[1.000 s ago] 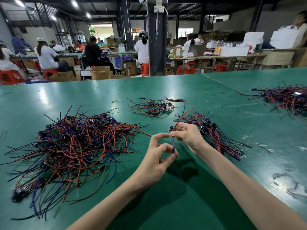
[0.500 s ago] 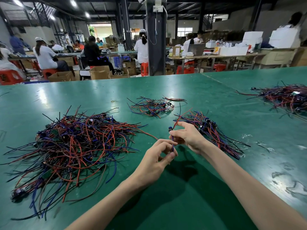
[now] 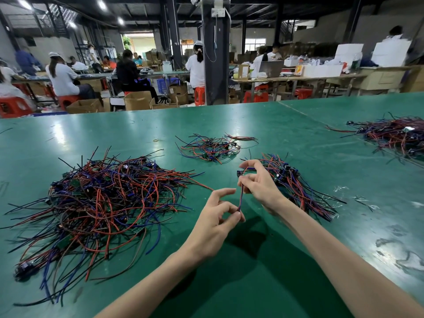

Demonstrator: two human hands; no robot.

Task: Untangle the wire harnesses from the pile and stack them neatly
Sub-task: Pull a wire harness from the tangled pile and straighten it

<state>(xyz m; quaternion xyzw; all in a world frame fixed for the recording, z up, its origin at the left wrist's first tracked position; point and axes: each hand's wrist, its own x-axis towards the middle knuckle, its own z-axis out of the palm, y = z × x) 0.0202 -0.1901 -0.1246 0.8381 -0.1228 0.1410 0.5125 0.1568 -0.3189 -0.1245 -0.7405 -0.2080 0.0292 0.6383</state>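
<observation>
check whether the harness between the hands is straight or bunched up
Straight: the harness runs in one line from the right hand down to the left hand, apart from the big pile.

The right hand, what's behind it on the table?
Behind the right hand, holding one harness, lies a lined-up bundle of red, blue and black wire harnesses on the green table. The hand and wrist cover the bundle's near left part, so that bit cannot be seen.

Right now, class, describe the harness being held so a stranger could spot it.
On the green table, look between the big tangled pile and the tidier stack. There the left hand and right hand pinch one harness. It alone is held off the table, stretched between them.
</observation>
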